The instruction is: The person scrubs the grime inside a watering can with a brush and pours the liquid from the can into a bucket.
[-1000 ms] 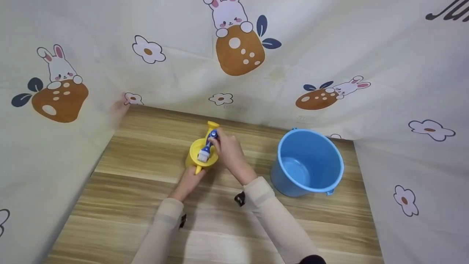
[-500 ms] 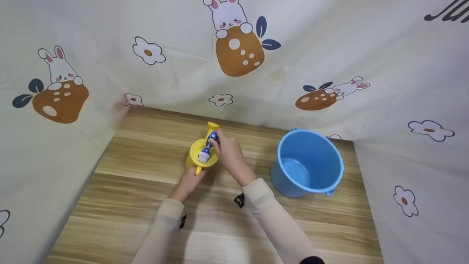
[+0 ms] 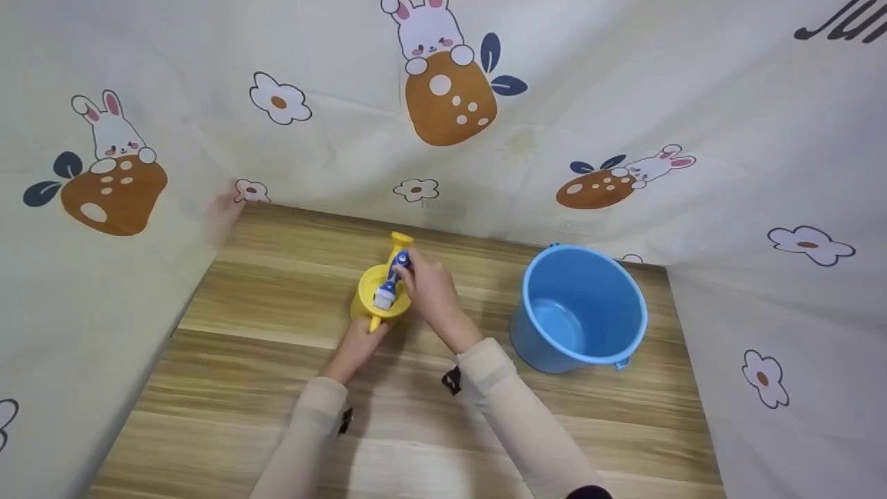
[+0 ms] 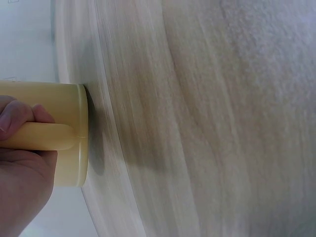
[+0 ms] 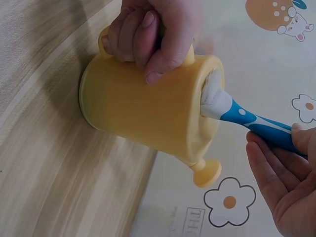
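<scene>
My left hand [image 3: 359, 345] grips the handle of a small yellow toy watering can [image 5: 138, 106], its fingers curled round it in both wrist views. The can stands upright close to the wooden surface; whether its base touches is hard to tell. At the can's open top, my right hand [image 3: 436, 287] pinches the blue handle of a brush [image 5: 239, 114]. The brush's white head lies at the rim, with its bristles towards the inside in the right wrist view. The can's spout [image 5: 206, 173] points away from me. Its inside is mostly hidden.
A blue bucket [image 3: 524, 343] stands to the right, with nothing seen inside. The wood-grain surface [image 3: 242, 367] ends at pale cloth walls [image 3: 332, 159] printed with rabbits and flowers at the back and both sides.
Both hands keep their holds and stay nearly in place. The brush head shifts very slightly at the can's opening. The head view drifts a little.
</scene>
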`<state>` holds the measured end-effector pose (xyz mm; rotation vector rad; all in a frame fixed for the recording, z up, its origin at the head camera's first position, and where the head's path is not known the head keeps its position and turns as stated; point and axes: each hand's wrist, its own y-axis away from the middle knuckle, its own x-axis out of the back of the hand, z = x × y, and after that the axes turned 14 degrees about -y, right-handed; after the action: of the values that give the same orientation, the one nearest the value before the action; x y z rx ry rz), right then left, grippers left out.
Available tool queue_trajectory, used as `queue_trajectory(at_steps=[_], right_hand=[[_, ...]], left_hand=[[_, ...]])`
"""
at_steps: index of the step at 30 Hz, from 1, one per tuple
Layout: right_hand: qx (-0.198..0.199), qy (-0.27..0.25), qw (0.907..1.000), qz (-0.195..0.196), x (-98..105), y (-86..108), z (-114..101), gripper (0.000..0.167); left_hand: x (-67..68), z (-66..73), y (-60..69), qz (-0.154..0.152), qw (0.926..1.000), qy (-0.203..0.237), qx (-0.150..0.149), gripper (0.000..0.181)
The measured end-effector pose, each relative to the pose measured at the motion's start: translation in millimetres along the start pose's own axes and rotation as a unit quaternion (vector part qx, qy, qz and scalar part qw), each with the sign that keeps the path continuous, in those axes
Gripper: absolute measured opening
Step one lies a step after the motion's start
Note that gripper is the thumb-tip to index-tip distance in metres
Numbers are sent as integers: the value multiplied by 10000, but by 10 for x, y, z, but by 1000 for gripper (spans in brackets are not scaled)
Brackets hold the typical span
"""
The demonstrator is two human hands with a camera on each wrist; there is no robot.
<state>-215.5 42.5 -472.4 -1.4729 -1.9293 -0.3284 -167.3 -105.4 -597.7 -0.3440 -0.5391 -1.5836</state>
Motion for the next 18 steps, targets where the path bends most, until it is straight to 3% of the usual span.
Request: queue_trajectory(at_steps=[18], right_hand=[[55,-49,10000,13,-38,9,34,25]], left_hand=[[-8,5,-4,-59,10000,1,75,36]])
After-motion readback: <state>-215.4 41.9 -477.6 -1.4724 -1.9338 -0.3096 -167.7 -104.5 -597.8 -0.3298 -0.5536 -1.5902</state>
